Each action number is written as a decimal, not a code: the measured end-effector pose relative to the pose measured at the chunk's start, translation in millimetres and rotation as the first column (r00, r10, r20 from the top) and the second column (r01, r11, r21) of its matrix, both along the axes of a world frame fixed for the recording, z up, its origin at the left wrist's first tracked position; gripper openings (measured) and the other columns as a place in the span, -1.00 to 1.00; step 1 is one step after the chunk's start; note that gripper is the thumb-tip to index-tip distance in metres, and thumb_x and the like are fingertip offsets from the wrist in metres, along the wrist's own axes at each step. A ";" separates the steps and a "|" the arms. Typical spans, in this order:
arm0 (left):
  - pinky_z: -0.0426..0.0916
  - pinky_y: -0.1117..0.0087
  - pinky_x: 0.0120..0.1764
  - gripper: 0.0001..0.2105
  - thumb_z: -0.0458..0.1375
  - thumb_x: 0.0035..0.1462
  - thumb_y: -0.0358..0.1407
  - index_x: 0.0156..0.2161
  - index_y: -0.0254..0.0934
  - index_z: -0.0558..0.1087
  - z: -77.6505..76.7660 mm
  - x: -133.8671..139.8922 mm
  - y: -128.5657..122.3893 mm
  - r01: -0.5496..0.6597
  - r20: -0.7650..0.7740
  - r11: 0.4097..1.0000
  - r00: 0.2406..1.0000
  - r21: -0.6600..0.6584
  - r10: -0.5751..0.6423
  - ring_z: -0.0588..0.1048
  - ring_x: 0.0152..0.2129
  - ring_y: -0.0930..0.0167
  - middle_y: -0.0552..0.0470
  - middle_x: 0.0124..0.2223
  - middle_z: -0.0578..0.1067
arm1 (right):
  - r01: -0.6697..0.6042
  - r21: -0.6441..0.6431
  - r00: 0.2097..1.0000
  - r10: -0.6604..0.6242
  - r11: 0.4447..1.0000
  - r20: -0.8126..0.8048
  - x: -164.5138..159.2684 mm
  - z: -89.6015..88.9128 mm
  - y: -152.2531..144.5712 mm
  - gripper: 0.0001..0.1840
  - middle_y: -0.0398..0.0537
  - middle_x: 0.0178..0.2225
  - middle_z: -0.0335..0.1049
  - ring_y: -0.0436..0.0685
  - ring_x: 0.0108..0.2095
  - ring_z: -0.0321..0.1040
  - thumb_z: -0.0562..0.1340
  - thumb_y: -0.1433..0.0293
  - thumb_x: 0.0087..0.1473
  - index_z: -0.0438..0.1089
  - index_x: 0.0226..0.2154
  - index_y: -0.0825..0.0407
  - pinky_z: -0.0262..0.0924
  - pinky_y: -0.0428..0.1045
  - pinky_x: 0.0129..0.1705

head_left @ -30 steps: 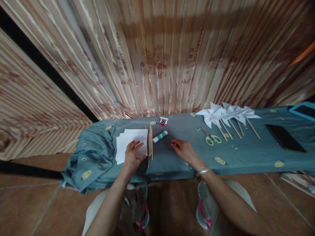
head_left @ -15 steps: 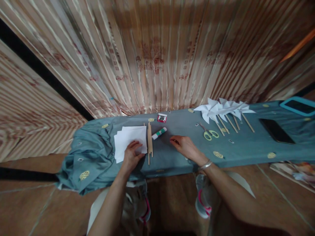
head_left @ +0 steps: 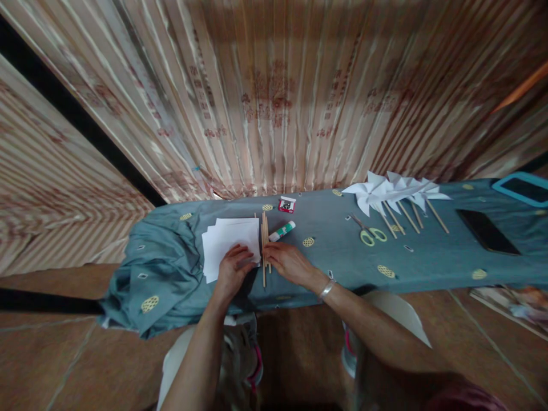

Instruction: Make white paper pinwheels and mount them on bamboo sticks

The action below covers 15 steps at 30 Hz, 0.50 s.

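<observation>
My left hand (head_left: 234,269) lies on a stack of white paper sheets (head_left: 226,231), its fingers slightly apart near the right edge. Just right of the paper, several thin wooden sticks (head_left: 264,228) lie side by side. My right hand (head_left: 291,262), with a bangle on the wrist, reaches over these sticks. Its fingers are drawn together at the sticks and close to the paper's edge; what they pinch, if anything, is hidden. A glue stick (head_left: 282,230) lies just beyond my right hand. Behind it is a small red box (head_left: 286,205), its top open with small dark items inside.
Scissors with yellow-green handles (head_left: 371,235) lie to the right. Several white paper pinwheels (head_left: 396,191) on sticks are farther right, beside a dark phone (head_left: 487,231) and a blue-framed object (head_left: 524,189). A green-grey cloth (head_left: 325,260) covers the narrow table; a curtain hangs behind.
My right hand has moved left from the bare cloth to the wooden sticks. My left hand stays on the paper. The view has shifted slightly.
</observation>
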<state>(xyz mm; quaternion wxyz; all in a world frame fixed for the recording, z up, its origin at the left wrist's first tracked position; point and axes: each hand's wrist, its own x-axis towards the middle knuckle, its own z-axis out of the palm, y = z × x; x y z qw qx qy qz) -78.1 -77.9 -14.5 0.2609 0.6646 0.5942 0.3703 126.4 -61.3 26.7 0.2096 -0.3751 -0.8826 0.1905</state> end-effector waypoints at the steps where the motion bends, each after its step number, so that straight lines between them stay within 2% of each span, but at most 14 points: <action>1: 0.23 0.04 0.16 -0.84 0.25 -0.06 -0.31 -0.30 -0.20 0.60 0.0 -0.2 -0.3 0.004 0.021 1.000 1.000 -0.005 -0.004 0.39 0.07 0.18 -0.07 -0.06 0.56 | -0.025 0.027 0.999 0.024 0.999 0.025 -5.9 -1.2 0.2 -0.74 0.17 -0.02 0.42 0.16 -0.03 0.38 0.08 0.56 0.21 0.41 -0.10 0.15 0.24 0.00 -0.02; 3: 0.25 0.06 0.15 -0.85 0.22 -0.02 -0.29 -0.33 -0.21 0.61 0.3 -0.3 -0.9 -0.004 0.077 1.000 0.997 -0.015 0.005 0.42 0.04 0.20 -0.08 -0.10 0.58 | -0.069 0.055 0.995 0.065 0.996 0.070 -14.9 -3.4 1.8 -0.72 0.20 -0.01 0.40 0.16 -0.02 0.37 0.06 0.58 0.21 0.39 -0.08 0.17 0.23 -0.01 -0.02; 6: 0.29 0.12 0.12 -0.83 0.19 0.01 -0.25 -0.33 -0.21 0.61 1.3 -0.4 -2.4 -0.027 0.142 0.999 0.989 -0.030 0.031 0.46 -0.02 0.24 -0.07 -0.13 0.59 | -0.101 0.037 0.991 0.097 0.994 0.094 -21.7 -5.1 6.2 -0.76 0.11 -0.16 0.47 0.14 -0.11 0.40 0.07 0.58 0.21 0.42 -0.15 0.16 0.22 -0.04 -0.07; 15: 0.30 0.15 0.10 -0.76 0.29 -0.12 -0.20 -0.29 -0.25 0.60 7.2 -4.7 -5.9 -0.100 0.245 0.990 0.962 -0.095 0.121 0.51 -0.08 0.23 -0.11 -0.07 0.57 | -0.023 -0.056 1.000 0.024 0.998 0.012 -27.9 -5.1 16.4 -0.78 0.02 -0.36 0.51 0.07 -0.32 0.42 0.13 0.52 0.21 0.48 -0.36 0.12 0.15 -0.10 -0.29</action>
